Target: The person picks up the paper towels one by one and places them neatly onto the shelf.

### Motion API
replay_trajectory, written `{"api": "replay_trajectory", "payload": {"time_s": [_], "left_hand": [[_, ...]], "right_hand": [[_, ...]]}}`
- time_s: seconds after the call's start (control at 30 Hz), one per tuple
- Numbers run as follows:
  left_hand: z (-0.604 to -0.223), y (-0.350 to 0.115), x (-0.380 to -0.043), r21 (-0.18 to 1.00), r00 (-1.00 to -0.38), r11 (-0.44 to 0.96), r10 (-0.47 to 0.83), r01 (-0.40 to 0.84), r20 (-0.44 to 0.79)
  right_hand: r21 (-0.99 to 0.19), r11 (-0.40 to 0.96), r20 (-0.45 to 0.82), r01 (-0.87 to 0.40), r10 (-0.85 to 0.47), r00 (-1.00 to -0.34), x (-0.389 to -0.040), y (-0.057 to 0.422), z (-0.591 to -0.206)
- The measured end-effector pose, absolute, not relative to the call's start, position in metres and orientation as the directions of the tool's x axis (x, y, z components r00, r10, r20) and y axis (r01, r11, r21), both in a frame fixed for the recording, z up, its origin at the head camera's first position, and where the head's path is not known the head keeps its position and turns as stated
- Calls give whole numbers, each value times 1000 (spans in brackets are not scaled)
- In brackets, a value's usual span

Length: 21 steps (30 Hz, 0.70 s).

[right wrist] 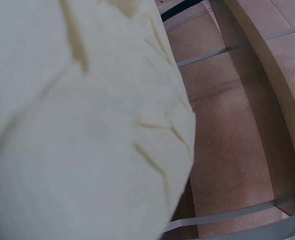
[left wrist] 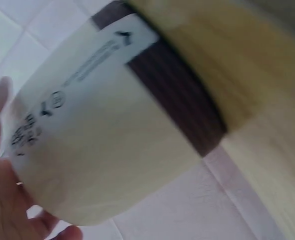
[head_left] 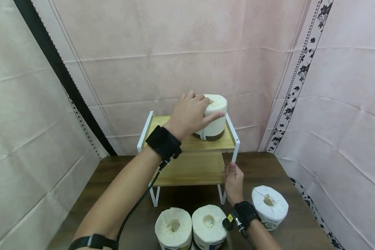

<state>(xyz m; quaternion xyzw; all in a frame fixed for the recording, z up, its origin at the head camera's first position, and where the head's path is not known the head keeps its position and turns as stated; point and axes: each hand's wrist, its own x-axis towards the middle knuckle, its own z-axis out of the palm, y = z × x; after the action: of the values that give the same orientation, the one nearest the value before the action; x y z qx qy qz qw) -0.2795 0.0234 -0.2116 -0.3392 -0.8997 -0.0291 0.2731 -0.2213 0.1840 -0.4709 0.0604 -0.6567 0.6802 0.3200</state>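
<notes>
A wrapped toilet paper roll [head_left: 217,104] with a brown band round its base stands on the upper board of a two-tier wooden shelf [head_left: 187,168] with a white metal frame. My left hand [head_left: 189,116] grips the roll near its top, thumb across the front and fingers over the far side. Up close, the left wrist view shows the same roll [left wrist: 107,130], its printed label and my fingers [left wrist: 17,200] at its upper end. Lower down, my right hand [head_left: 233,182] holds the white frame at the shelf's right side.
Two wrapped rolls [head_left: 174,227] [head_left: 208,224] stand side by side on the brown table [head_left: 112,194] before the shelf. Another roll [head_left: 269,206] stands right of my right wrist. In the right wrist view, a roll [right wrist: 97,140] fills the left. Cloth curtains [head_left: 175,41] enclose the table.
</notes>
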Motion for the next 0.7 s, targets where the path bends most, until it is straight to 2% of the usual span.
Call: {"api": "replay_trajectory", "payload": {"time_s": [0.13, 0.3, 0.47, 0.7], "left_hand": [[-200, 27, -279, -66, -676, 797, 550, 600, 490], [-191, 36, -274, -162, -695, 837, 528, 522, 488], [-188, 47, -267, -164, -742, 893, 441, 420, 505], [-195, 64, -262, -209, -732, 921, 389, 329, 560]], "right_hand": [[-850, 59, 508, -523, 353, -786, -216, 181, -462], [-854, 64, 502, -516, 364, -784, -218, 182, -466], [-856, 68, 499, -513, 373, -782, -225, 184, -477], [-843, 65, 516, -533, 376, -770, -228, 183, -479]]}}
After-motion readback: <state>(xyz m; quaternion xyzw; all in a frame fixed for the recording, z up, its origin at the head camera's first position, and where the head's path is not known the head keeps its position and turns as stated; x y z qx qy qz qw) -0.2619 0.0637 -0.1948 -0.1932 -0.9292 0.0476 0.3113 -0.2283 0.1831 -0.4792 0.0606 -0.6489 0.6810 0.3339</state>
